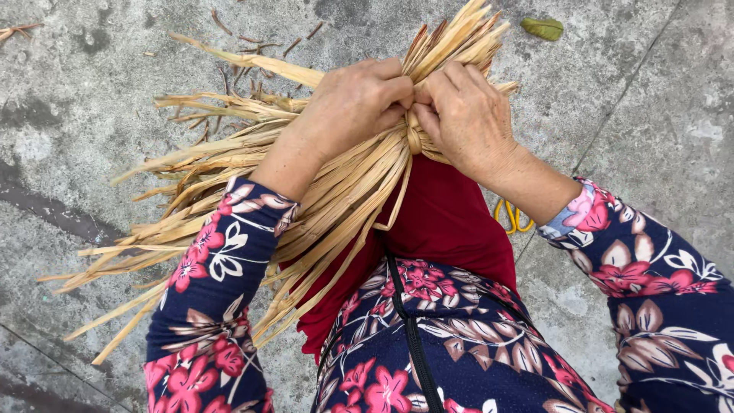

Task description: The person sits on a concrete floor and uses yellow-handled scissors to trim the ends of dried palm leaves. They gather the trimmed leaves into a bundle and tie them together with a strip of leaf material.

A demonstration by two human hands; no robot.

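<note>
Currently both hands are on a bundle of dried straw strips (336, 191) lying across the lap, over a red cloth (443, 222). Left hand (352, 103) grips the bundle closed-fisted; right hand (466, 115) pinches a strip band (414, 140) wrapped around its narrow point. Loose ends fan toward the left over the concrete floor (92, 92). Yellow-handled scissors (514, 218) lie on the floor beside the right forearm; a green leaf (542, 28) sits near the top edge.

The yellow scissors (514, 218) at centre right are mostly hidden behind the right forearm. The straw bundle (336, 191) runs under both hands, its binding partly covered.
</note>
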